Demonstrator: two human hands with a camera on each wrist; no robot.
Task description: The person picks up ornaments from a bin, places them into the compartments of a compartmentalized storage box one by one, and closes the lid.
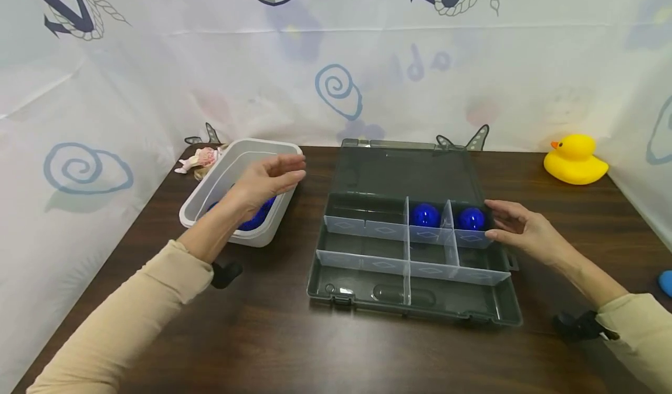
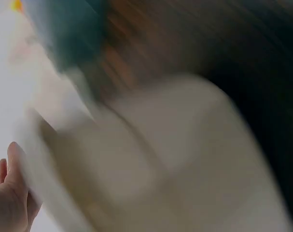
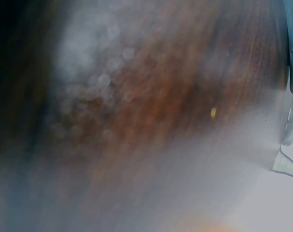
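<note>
My left hand is over the white plastic tub, fingers fairly straight and nothing visible in its grasp. Inside the tub lie dark blue shiny things, partly hidden by that arm. The left wrist view shows the hand beside a blurred pale sleeve. At the right edge of a grey see-through divider box, my right hand has its fingertips by the back right compartment, thumb and fingers apart. One blue ball sits in that compartment; another blue ball occupies the one to its left.
The box's lid lies open toward the back curtain. A yellow rubber duck stands at the back right, and a small doll lies behind the tub. Part of a blue object shows at the right edge.
</note>
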